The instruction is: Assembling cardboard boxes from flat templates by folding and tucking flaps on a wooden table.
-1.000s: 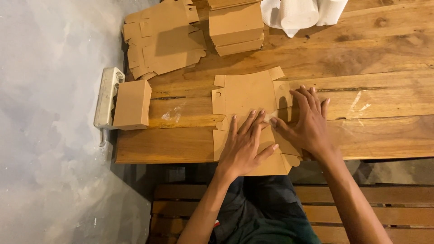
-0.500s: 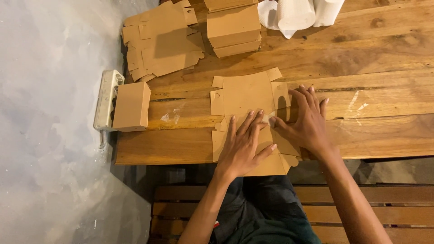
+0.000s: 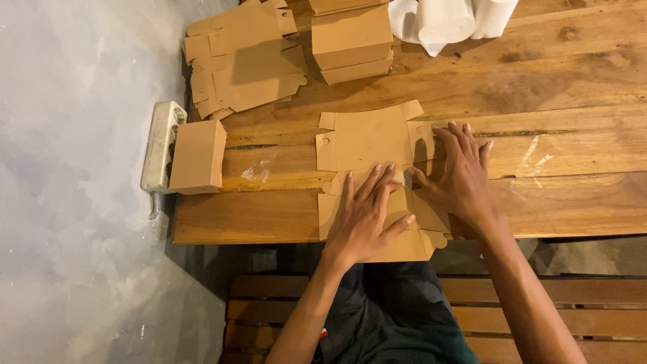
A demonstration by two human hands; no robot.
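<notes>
Under my hands (image 3: 411,199) lies a plain tan-brown cardboard blank (image 3: 367,145), unprinted. The bench (image 3: 573,101) is honey-brown wood with darker grain streaks. White paper rolls (image 3: 445,19) sit beyond, above a mottled grey floor (image 3: 74,256).

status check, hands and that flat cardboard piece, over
Left hand and right hand both flat on unfolded box blank. Nothing gripped. Nothing blocking on table.

A flat die-cut cardboard blank (image 3: 367,145) lies on the wooden counter (image 3: 552,101); the left hand (image 3: 364,216) presses flat on its near half, fingers spread; the right hand (image 3: 461,178) presses its right side flap; a stack of flat blanks (image 3: 242,57) lies at the far left, folded boxes (image 3: 350,37) beside it; one folded box (image 3: 197,156) sits against a white power strip (image 3: 160,145).
</notes>
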